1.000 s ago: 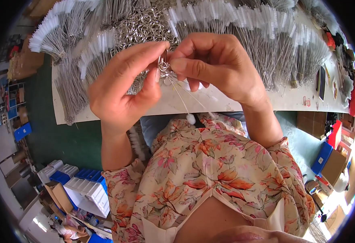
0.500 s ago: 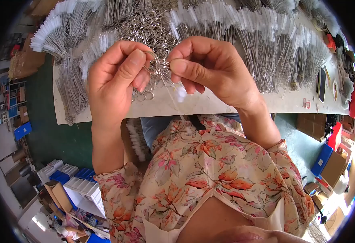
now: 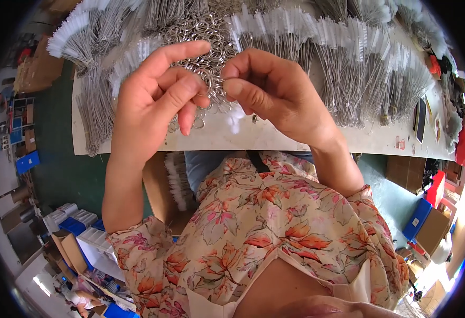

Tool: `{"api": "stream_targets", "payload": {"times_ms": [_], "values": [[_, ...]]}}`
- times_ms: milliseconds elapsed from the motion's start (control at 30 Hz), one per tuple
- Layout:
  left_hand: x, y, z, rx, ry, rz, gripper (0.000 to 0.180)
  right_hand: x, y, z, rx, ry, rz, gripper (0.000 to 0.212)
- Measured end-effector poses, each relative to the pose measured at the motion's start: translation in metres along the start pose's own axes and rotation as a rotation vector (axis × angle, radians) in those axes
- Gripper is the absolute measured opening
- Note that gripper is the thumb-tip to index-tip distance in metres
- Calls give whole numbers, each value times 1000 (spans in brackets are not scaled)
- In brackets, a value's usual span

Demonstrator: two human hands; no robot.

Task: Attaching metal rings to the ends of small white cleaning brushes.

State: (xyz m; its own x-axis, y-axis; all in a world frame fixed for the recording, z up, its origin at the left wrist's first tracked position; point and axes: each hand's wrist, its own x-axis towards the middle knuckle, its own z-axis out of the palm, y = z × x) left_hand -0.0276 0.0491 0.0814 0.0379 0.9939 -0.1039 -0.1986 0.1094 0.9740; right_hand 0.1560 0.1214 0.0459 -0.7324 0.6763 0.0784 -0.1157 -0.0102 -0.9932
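My right hand [image 3: 275,98] is closed in a pinch, thumb against forefinger, on what looks like a metal ring [image 3: 215,85]. Shiny rings lie right behind, so its outline blends with them. Below the pinch a blurred white brush tip [image 3: 234,123] shows; whether it hangs from that ring I cannot tell. Close by on the left, my left hand [image 3: 161,98] has its forefinger stretched out and the other fingers loosely bent and apart. No thing shows clearly between its fingers. Behind both hands lies a heap of silvery rings [image 3: 203,29].
Bundles of thin wire brushes with white bristles cover the table at left [image 3: 97,85] and right [image 3: 344,69]. A dark phone-like slab [image 3: 419,119] lies near the right end. The pale table edge [image 3: 275,140] runs before me. A cardboard box [image 3: 405,172] stands at right.
My left hand has come off the ring it pinched and lifted its forefinger, shifting slightly left. The right hand keeps its pinch in nearly the same place.
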Motion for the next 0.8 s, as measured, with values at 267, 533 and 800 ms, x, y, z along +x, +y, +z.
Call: {"api": "stream_targets", "payload": {"times_ms": [267, 533, 800], "values": [[10, -21, 0, 199, 144, 415, 16, 3, 3, 5, 171, -12, -48, 12], [-3, -30, -4, -126, 222, 427, 19, 10, 41, 31, -55, 163, -129, 14], [-115, 11, -66, 154, 575, 421, 18, -7, 84, 44, -148, -54, 37, 13]]}}
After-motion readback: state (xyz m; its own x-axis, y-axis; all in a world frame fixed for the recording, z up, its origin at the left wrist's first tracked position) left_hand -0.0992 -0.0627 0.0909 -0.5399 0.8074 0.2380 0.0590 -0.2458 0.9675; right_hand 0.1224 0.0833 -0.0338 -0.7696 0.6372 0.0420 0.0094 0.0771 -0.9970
